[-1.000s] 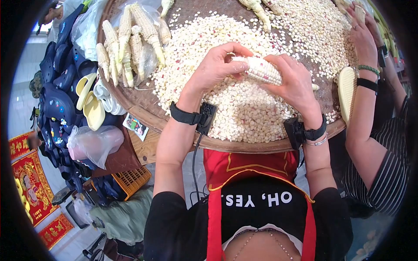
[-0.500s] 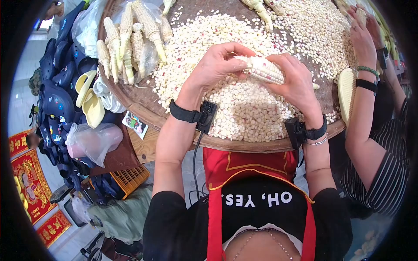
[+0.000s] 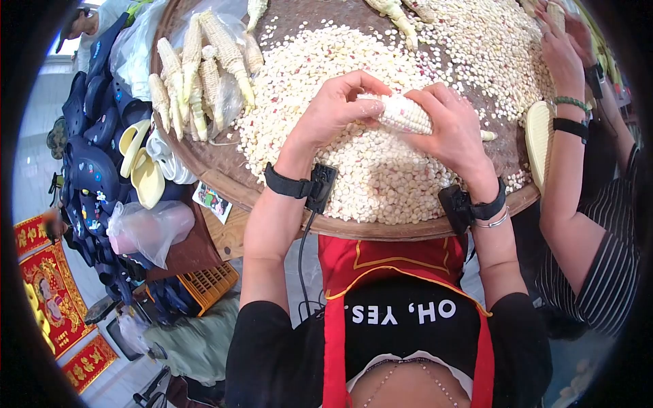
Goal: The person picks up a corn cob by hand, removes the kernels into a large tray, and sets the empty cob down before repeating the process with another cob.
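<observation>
A pale corn cob (image 3: 406,114) with rows of white kernels is held between my two hands, above a large heap of loose white kernels (image 3: 388,187). My left hand (image 3: 340,105) pinches the cob's left end between thumb and fingers. Wrapped round its right end is my right hand (image 3: 452,126), with the thumb underneath and the fingers on top. A few kernels in the heap are reddish. Both wrists wear black straps with small black devices.
The round wooden tray (image 3: 401,231) holds the heap. Stripped cobs (image 3: 228,51) lie at its upper left. On the right, a co-worker's hands (image 3: 564,51) hold a cob beside a cream slipper (image 3: 539,146). Dark blue clogs (image 3: 92,166) hang at the left.
The cob and my right hand have shifted slightly left. My left hand stays at the cob's left end. At the upper left, another person's head has come further into view.
</observation>
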{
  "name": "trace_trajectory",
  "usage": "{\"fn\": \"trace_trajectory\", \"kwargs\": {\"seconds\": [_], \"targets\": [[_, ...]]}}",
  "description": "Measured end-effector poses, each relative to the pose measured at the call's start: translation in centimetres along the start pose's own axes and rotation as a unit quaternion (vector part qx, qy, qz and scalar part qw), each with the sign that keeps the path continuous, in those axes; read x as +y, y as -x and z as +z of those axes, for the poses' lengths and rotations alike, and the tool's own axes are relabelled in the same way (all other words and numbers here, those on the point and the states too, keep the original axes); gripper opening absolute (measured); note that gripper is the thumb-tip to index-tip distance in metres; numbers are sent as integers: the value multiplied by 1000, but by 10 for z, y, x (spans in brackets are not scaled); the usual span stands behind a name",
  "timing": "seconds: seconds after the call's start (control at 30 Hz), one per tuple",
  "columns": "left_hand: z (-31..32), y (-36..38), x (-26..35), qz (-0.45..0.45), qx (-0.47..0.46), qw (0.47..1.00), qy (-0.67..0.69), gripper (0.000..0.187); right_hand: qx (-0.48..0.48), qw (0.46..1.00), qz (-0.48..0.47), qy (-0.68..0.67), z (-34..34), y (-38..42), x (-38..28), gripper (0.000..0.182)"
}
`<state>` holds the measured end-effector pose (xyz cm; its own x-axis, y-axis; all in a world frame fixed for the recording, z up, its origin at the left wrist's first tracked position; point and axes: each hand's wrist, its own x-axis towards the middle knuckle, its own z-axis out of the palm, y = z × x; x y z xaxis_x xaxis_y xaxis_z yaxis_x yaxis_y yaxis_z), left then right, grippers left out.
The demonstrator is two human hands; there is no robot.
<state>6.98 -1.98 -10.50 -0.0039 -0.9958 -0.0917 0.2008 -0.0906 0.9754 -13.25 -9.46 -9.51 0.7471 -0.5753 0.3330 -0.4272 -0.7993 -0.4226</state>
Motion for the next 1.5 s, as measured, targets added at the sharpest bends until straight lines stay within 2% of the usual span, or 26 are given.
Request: {"fn": "trace_trajectory", "kwargs": {"seconds": [0.3,0.5,0.63,0.7,0.8,1.17,1.33,1.4,1.5], "targets": [[-2,0,-1,9,-14,998,-69,22,-7,999,18,-31,1,-1,-4,46],[-7,2,4,-2,-40,998,-45,24,-14,998,17,-57,-1,-2,-4,45],[-4,2,2,-1,-37,999,-38,24,-13,999,19,-49,0,-1,-4,45],[1,1,0,10,-7,997,-71,24,-13,999,22,-47,1,-1,-4,45],[0,1,-1,5,-9,996,-90,24,-17,998,26,-52,1,0,-3,45],[-10,6,9,-5,-59,998,-20,27,-26,995,29,-91,-5,-1,-5,44],[-5,5,12,-21,-27,998,44,29,5,999,14,-38,2,-1,-3,46],[-4,2,6,-6,-17,999,-48,29,12,1000,5,-21,5,-1,-2,47],[-4,0,0,-9,-19,999,-46,29,14,1000,-5,9,7,0,-3,48]]}}
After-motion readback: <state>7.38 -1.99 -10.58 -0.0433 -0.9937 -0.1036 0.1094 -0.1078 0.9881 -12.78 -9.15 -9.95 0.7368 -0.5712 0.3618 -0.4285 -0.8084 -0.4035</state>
